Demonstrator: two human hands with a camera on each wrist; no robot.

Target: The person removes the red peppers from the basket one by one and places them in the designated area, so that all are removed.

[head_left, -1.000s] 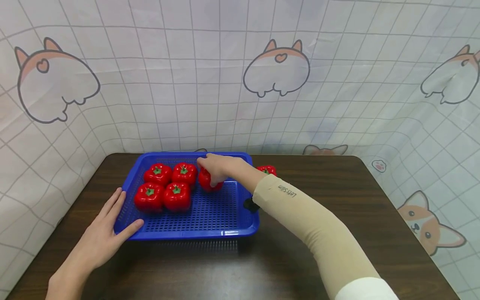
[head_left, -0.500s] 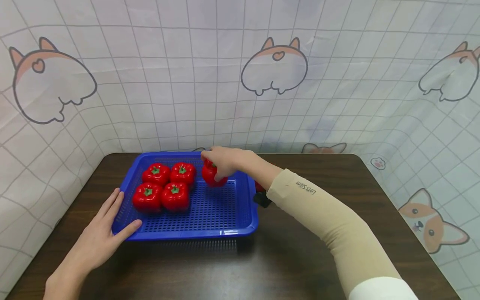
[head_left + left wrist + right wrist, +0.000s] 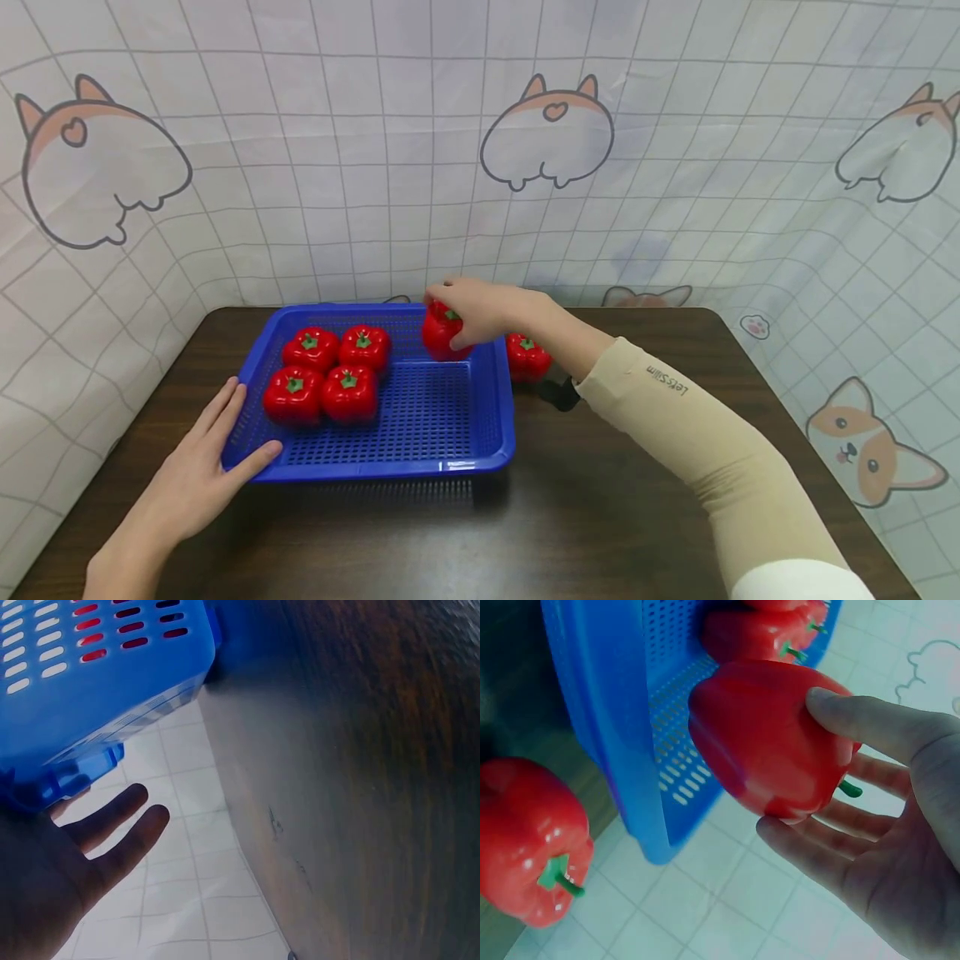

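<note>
Pepper point(image 3: 438, 338) and "Let'sSlim" sleeve point(image 3: 693, 437) farther right

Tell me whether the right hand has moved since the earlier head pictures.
Yes. Against the blue plastic basket in the head view, the right hand, gripping a red bell pepper, has moved right and up in frame.

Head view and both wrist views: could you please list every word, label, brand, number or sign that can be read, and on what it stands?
"Let'sSlim": on the sleeve, head view; small and slightly blurred, so this spelling is my best reading.
No other text can be read: I see none on the peppers or the basket.
The backdrop shows drawings only, such as a paw print.
</note>
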